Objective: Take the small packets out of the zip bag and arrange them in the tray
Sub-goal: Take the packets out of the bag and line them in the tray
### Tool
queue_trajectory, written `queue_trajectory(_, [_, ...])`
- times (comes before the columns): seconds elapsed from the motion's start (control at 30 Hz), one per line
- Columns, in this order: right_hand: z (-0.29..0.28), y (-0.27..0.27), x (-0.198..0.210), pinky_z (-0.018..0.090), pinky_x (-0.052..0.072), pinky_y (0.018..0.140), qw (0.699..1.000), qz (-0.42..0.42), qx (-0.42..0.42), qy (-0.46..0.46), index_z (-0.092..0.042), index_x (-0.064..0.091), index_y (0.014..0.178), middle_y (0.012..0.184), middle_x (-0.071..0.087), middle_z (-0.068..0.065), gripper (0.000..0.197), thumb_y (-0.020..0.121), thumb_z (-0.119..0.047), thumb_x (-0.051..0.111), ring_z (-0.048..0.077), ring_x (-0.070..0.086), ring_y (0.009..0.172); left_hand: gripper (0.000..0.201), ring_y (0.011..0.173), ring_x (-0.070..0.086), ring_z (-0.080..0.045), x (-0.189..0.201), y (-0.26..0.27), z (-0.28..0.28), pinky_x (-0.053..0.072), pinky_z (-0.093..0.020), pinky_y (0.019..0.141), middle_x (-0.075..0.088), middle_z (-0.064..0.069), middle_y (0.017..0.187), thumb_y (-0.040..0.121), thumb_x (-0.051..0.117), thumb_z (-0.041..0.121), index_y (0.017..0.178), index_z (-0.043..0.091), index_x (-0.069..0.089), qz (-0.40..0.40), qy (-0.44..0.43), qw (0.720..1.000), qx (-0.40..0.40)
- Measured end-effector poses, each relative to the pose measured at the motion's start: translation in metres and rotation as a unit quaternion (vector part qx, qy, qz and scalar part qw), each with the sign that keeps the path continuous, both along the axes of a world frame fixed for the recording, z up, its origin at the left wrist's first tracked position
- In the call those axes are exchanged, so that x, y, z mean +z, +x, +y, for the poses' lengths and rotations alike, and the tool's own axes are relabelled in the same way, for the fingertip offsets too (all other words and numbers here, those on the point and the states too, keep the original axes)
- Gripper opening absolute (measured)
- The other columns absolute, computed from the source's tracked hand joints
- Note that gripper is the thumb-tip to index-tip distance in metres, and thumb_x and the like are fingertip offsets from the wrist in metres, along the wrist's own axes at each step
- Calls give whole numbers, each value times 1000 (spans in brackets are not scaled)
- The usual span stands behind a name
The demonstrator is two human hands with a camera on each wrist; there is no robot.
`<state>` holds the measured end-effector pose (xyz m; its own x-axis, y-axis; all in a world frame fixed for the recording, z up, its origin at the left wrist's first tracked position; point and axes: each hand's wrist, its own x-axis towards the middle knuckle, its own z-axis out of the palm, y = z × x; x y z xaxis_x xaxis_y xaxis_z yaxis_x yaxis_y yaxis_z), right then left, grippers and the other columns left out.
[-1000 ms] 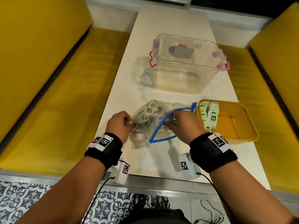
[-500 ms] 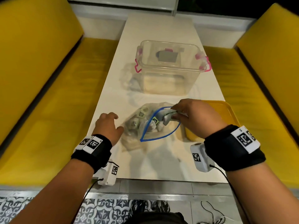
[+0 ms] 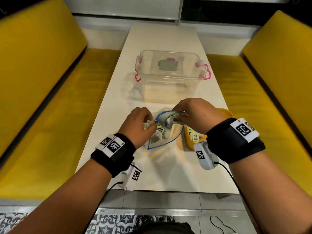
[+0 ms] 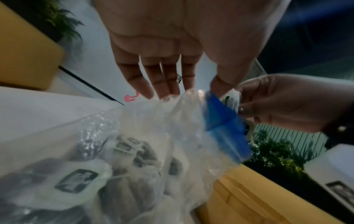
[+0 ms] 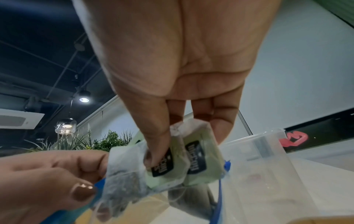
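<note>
The clear zip bag (image 3: 157,138) with a blue rim lies on the white table, its mouth gaping toward me and several green-labelled small packets (image 4: 80,181) inside. My left hand (image 3: 152,124) pinches the bag's rim on the left; the blue zip strip (image 4: 224,121) shows by its thumb. My right hand (image 3: 177,115) hovers over the mouth and pinches a couple of packets (image 5: 182,159) between thumb and fingers. The yellow tray (image 3: 188,141) sits right of the bag, mostly hidden under my right wrist, with packets (image 3: 195,136) standing in it.
A clear lidded storage box (image 3: 170,75) with pink latches stands farther back on the table (image 3: 168,169). Yellow bench seats (image 3: 50,115) run along both sides. The table's near edge lies just below my wrists.
My left hand left the table and took hold of the bag's rim. My right hand rose from the mouth of the bag with packets in its grip.
</note>
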<state>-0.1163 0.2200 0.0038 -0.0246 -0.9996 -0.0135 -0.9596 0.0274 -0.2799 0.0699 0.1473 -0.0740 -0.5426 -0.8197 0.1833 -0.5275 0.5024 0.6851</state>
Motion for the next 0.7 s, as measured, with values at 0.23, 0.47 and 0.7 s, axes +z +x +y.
queue_trajectory(0.23, [1,-19,4,17,41,60,993,-112,-18,-34,-19,73,96,76,61,-16,12,86,-21,65,6,54,66,13,77,60,-23,-6,-5,-14,45,-30,66,60,-3,83,85,64,20,80,14,53,-42,28,999,6])
queue_trajectory(0.47, [-5,-31,42,6,41,53,990,-132,51,20,-19,75,92,66,64,-18,11,82,-17,71,-5,57,56,49,77,57,-16,18,-24,-13,43,-31,68,63,-2,87,101,29,47,82,14,60,166,128,975,75])
queue_trajectory(0.7, [-15,-22,53,7,38,52,990,-54,101,86,-25,74,95,70,64,-14,15,80,-24,72,-6,55,58,76,81,60,-21,57,-62,-1,46,-31,71,66,-10,89,87,15,69,93,12,64,258,439,859,-47])
